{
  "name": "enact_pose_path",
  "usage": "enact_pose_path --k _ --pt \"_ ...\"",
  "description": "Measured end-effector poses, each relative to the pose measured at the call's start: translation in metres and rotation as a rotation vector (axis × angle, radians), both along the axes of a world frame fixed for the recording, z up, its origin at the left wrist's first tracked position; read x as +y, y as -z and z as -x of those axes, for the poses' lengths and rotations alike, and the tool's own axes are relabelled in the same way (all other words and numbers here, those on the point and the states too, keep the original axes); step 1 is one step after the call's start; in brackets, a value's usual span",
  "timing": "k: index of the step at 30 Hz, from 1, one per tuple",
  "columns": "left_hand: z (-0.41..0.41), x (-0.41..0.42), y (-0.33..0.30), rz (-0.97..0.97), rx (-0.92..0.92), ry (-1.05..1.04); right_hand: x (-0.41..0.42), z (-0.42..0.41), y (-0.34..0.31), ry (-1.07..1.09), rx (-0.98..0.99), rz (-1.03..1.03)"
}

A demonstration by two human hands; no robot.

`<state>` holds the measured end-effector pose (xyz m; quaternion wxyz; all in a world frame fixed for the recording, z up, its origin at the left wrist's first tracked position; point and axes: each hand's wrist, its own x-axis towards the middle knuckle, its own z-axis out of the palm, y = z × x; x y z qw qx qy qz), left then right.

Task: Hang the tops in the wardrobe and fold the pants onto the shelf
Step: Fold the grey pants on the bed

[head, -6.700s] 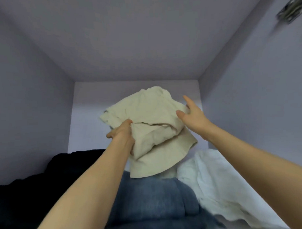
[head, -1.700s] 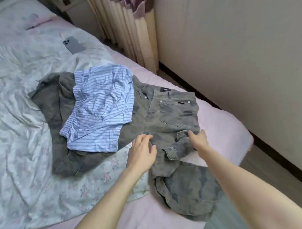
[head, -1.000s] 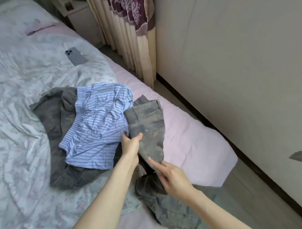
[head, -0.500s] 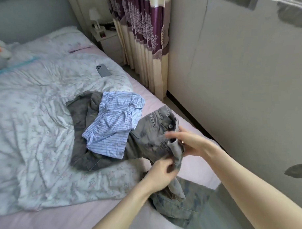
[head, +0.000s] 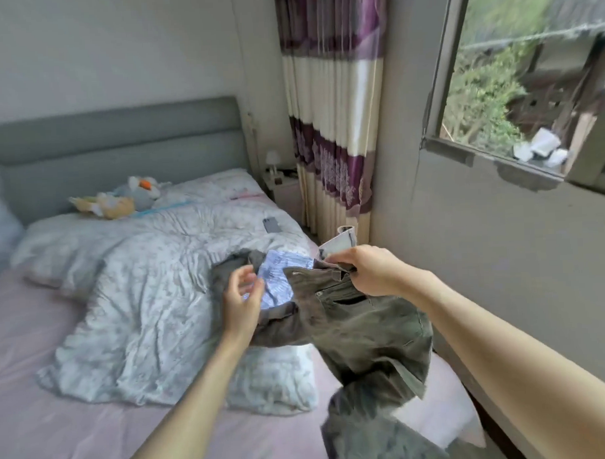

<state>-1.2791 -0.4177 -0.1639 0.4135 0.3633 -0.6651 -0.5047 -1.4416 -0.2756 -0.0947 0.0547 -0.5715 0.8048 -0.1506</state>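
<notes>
My right hand (head: 371, 270) grips the waistband of the grey-green pants (head: 363, 333) and holds them lifted above the bed, their legs hanging down toward the bed's near right corner. My left hand (head: 242, 302) hovers just left of the pants with fingers loosely spread, holding nothing. Behind my hands, the blue striped shorts (head: 279, 281) lie on a dark grey garment (head: 234, 269) on the bed.
The bed has a pink sheet (head: 44, 427) and a crumpled floral quilt (head: 152, 296). A phone (head: 271, 224) lies on the quilt, soft toys (head: 121, 201) by the headboard. A purple-and-cream curtain (head: 331, 125), a bedside table (head: 286, 190) and a window (head: 528, 67) stand to the right.
The pants have come up off the bed in my right hand. My left hand has let go of them and opened. My view has tilted up toward the headboard and window.
</notes>
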Motion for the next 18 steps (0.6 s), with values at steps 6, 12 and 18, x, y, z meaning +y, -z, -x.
enact_pose_path --k 6,12,18 --pt "-0.064 -0.001 -0.091 0.257 -0.052 0.285 0.005 -0.047 -0.088 -0.078 0.281 0.237" --pt "-0.113 -0.003 -0.185 0.686 -0.194 0.334 0.027 -0.098 -0.189 -0.116 0.448 0.412" --pt "-0.164 -0.016 -0.234 0.959 -0.458 0.217 0.048 -0.154 -0.232 -0.106 0.427 0.601"
